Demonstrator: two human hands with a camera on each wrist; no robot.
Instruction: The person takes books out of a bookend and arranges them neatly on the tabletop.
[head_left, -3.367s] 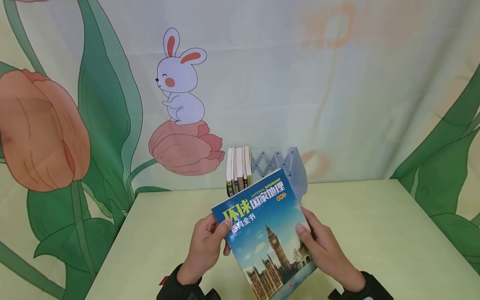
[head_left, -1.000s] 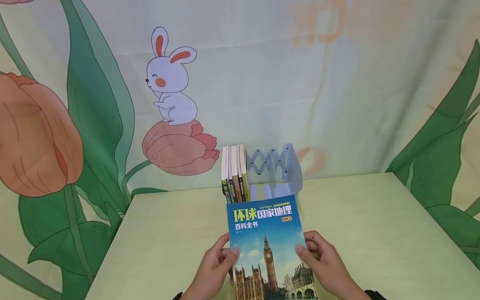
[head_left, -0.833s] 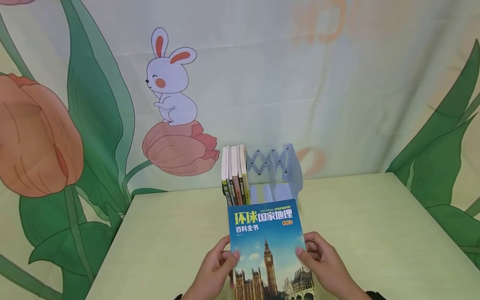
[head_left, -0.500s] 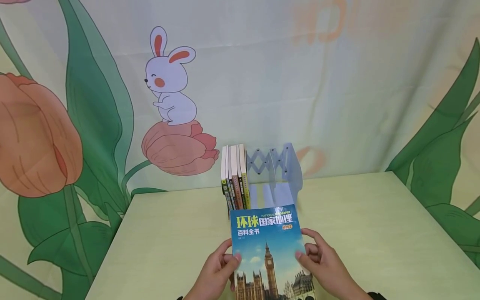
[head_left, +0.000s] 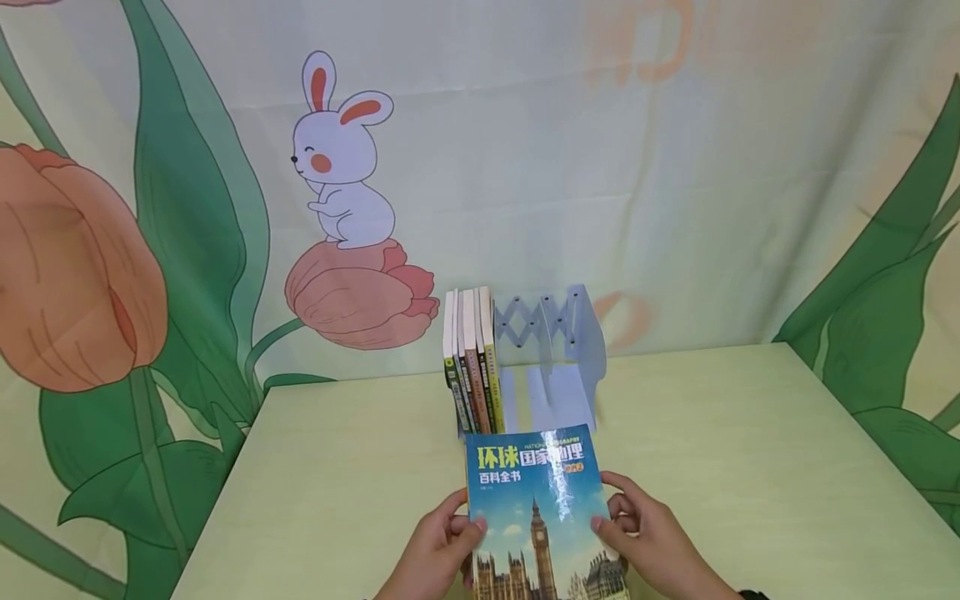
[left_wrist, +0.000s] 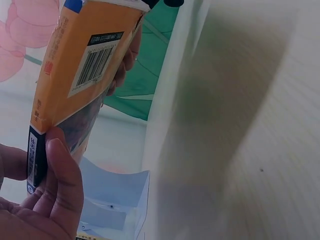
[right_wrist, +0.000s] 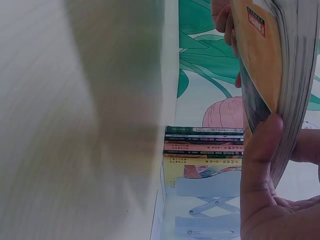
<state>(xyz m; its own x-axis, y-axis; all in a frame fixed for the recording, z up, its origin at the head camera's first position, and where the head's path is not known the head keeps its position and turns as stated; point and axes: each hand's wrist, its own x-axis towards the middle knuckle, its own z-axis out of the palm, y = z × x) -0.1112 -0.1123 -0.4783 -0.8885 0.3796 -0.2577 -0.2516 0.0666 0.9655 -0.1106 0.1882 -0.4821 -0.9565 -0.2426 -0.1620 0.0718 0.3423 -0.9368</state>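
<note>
A paperback book (head_left: pixel 517 517) with a blue cover, a clock tower photo and "National Geography" lettering is held face up, low in the head view. My left hand (head_left: pixel 442 542) grips its left edge, thumb on the front cover and fingers behind. On the opposite edge, my right hand (head_left: pixel 652 537) holds it the same way. In the left wrist view the orange back cover (left_wrist: pixel 62 82) shows a barcode, with the left hand (left_wrist: pixel 55 185) around the spine. The right wrist view shows the page edges (right_wrist: pixel 297 65) gripped by the right hand (right_wrist: pixel 265 195), above the table.
Beyond the book, a pale blue expandable book rack (head_left: pixel 591 342) stands at the table's back edge. Several upright books (head_left: pixel 471 358) fill its left section. The pale table (head_left: pixel 750 467) extends to both sides, with a printed rabbit curtain (head_left: pixel 675 167) behind.
The book was tilted in both hands and has been turned straight. Over the last second it has sunk slightly towards me, uncovering more of the rack, and glare now crosses its cover.
</note>
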